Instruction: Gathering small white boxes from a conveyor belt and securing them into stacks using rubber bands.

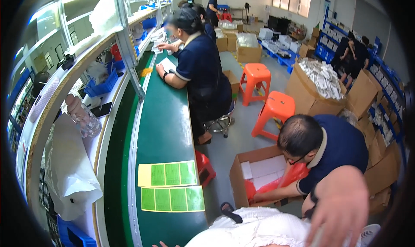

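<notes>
A bulky white crinkled plastic sack (pixel 250 229) fills the lower middle of the view. My right hand (pixel 339 203), large and slightly blurred, hangs over the sack's right side with its fingers pointing down and apart. Whether it touches the sack I cannot tell. Only fingertips of my left hand (pixel 164 244) show at the lower edge, spread beside the sack over the green bench (pixel 166 139). Two label sheets lie on that bench: an upper sheet (pixel 168 174) with green labels and a bare yellow end, and a lower sheet (pixel 173 199) covered in green labels.
At right, a crouching person (pixel 341 147) reaches into an open carton (pixel 237 184) holding white boxes and red plastic. Orange stools (pixel 276 113) stand behind. Another person (pixel 201 65) works farther along the bench. Shelving (pixel 125 52) with blue bins and a clear bottle (pixel 86 121) runs along the left.
</notes>
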The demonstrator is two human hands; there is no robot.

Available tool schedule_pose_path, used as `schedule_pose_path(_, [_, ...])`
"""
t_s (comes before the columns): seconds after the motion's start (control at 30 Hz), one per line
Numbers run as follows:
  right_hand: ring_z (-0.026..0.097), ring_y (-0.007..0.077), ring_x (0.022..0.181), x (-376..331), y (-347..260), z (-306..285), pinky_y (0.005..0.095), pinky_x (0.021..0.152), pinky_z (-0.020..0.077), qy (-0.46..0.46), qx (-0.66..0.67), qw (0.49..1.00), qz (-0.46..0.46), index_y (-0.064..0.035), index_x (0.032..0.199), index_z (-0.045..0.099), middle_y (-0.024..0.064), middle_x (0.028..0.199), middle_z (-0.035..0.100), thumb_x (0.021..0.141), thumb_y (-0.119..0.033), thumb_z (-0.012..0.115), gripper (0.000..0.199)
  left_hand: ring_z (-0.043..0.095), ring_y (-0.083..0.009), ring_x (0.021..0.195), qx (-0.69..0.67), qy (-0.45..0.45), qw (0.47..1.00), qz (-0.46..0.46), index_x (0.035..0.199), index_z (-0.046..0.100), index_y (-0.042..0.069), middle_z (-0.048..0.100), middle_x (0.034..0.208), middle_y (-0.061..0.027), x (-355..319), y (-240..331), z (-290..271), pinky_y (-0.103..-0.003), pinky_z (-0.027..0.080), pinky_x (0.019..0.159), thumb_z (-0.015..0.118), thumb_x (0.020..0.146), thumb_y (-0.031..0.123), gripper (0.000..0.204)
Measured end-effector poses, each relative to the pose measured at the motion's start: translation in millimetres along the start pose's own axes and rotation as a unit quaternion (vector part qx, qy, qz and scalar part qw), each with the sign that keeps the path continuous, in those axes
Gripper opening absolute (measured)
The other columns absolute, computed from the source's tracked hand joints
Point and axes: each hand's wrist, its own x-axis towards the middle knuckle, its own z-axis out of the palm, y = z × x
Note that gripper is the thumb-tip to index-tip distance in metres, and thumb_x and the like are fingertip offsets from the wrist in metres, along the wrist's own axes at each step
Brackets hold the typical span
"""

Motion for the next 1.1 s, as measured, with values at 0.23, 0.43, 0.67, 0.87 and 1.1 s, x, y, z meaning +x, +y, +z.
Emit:
schedule_pose_path(0.23, [0.055,0.0223,0.098,-110.6,149.1,69.9,0.0339,0.084,0.0415,0.498,0.2,0.783,0.314,0.0065,0.108,0.055,0.0142,0.11,0.057,0.091,-0.023,0.044,0.036,0.022,-0.0384,0.128,-0.007,-0.036,0.999,-0.017,0.134,0.031,0.012,0.019,0.141,-0.019,-29.5,2.5,39.4,-0.053,0.024,0.1,0.047,0.081,0.044,0.064])
schedule_pose_path(0.43, [0.051,0.0203,0.104,-213.6,225.1,214.1,0.0349,0.083,0.0418,0.655,0.239,0.463,0.547,-0.0055,0.118,0.05,0.0099,0.117,0.053,0.086,-0.038,0.051,0.045,0.018,-0.0274,0.132,0.173,-0.212,0.961,-0.034,0.138,0.022,0.019,0.014,0.144,-0.0097,-63.9,30.6,-85.9,-0.05,0.019,0.103,0.032,0.088,0.047,0.058])
schedule_pose_path(0.67, [0.05,0.03,0.106,-236.6,250.8,395.0,0.039,0.089,0.0391,0.829,0.362,0.225,0.361,0.0024,0.118,0.044,0.0205,0.115,0.051,0.086,-0.038,0.048,0.052,0.018,-0.0267,0.132,0.192,-0.174,0.966,0.007,0.138,0.021,0.02,0.015,0.144,-0.0094,-65.0,32.0,-65.5,-0.051,0.018,0.103,0.031,0.089,0.047,0.056])
schedule_pose_path(0.87, [0.053,0.0337,0.102,-242.2,225.0,462.8,0.0444,0.084,0.0438,0.86,0.317,0.121,0.381,0.0027,0.114,0.043,0.0238,0.113,0.051,0.086,-0.032,0.047,0.045,0.016,-0.0272,0.132,0.16,-0.123,0.979,-0.02,0.138,0.02,0.021,0.015,0.144,-0.0105,-73.5,19.6,-58.0,-0.051,0.016,0.103,0.03,0.09,0.048,0.056])
schedule_pose_path(1.1, [0.061,0.0268,0.076,-258.3,244.9,479.7,0.0385,0.066,0.0471,0.735,0.265,0.112,0.614,0.0043,0.106,0.052,0.0195,0.099,0.058,0.082,-0.03,0.052,0.041,0.011,-0.0309,0.133,0.072,-0.109,0.991,-0.006,0.139,0.016,0.017,0.009,0.144,-0.0156,-74.9,11.0,-50.7,-0.054,0.012,0.103,0.028,0.091,0.048,0.058])
